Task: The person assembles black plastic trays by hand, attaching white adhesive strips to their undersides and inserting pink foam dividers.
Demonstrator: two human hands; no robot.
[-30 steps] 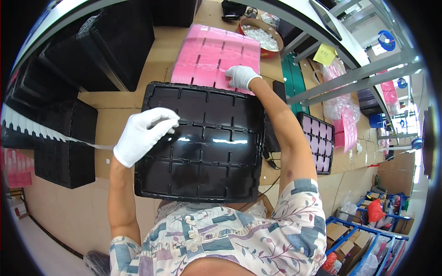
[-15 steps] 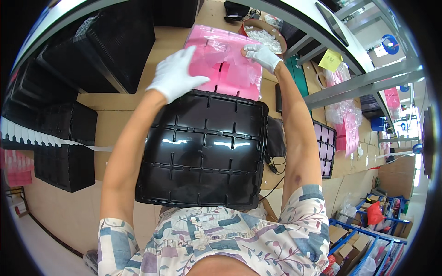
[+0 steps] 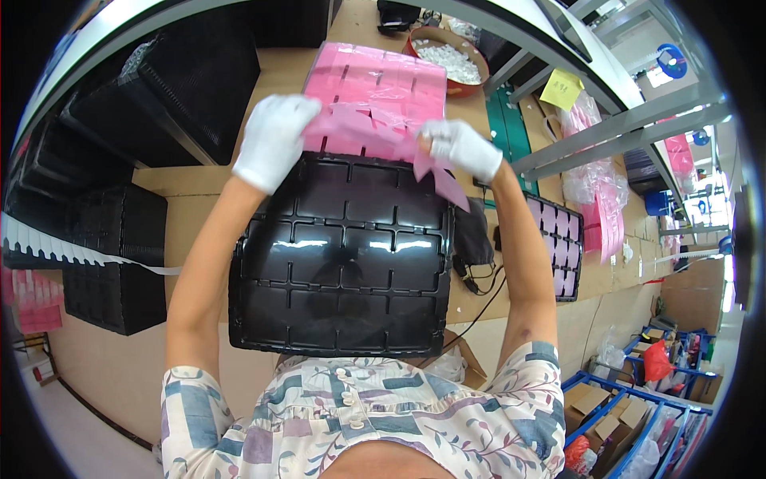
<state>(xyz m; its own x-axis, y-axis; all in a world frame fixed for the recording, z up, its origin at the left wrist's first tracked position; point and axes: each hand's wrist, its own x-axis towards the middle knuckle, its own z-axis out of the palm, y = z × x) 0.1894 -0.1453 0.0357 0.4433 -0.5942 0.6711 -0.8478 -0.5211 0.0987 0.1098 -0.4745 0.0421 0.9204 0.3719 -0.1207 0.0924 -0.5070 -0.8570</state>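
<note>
A black plastic tray with rows of shallow compartments lies in front of me, close to my body. Beyond its far edge is a flat, glossy pink stack with short slits in it. My left hand, in a white glove, is closed on one end of a thin pink strip. The gloved right hand pinches the strip's other end, where loose pink tails hang over the tray's far right corner. The strip stretches between both hands above the stack's near part. My fingertips are partly hidden.
Stacks of black trays stand at the left. A red round tub of small white pieces sits behind the pink stack. A filled tray, a black cable and grey metal shelf bars are on the right.
Both hands have moved nearer to me, drawing the pink strip off the middle of the stack toward the tray. My left hand has gone from spread fingers to a closed grip.
</note>
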